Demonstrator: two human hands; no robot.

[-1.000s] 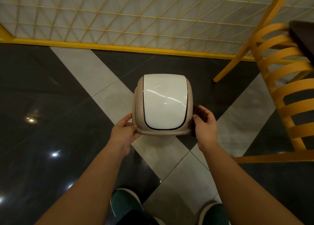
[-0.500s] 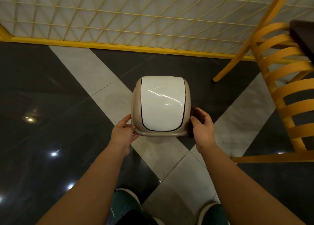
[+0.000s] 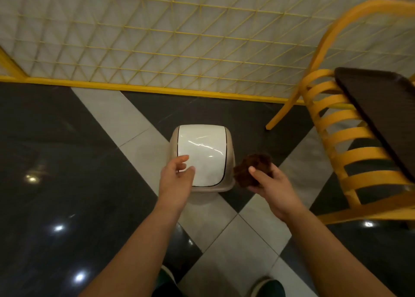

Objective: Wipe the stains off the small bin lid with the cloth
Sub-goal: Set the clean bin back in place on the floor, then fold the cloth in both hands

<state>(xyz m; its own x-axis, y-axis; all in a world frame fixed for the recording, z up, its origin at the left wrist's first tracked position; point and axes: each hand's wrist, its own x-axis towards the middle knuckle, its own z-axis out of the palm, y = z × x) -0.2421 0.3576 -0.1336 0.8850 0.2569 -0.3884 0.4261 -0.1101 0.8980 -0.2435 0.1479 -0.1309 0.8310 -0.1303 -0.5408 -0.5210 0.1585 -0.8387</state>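
Left hand (image 3: 177, 176) hovers at the near-left corner of the glossy white plastic swing lid (image 3: 202, 155), fingers loosely curled, holding nothing; whether it touches we cannot tell; the small beige bin (image 3: 230, 162) stands on the black-and-grey tiled floor (image 3: 67, 162); right hand (image 3: 268, 184), just beside the bin, grips a crumpled dark-brown cloth (image 3: 251, 168), thumb on top; yellow slatted wooden chair (image 3: 350, 139) further right; no stains resolvable. We judge wiping not yet begun; best to steady the rim, since the flap may tip, then sweep with flattened cloth.
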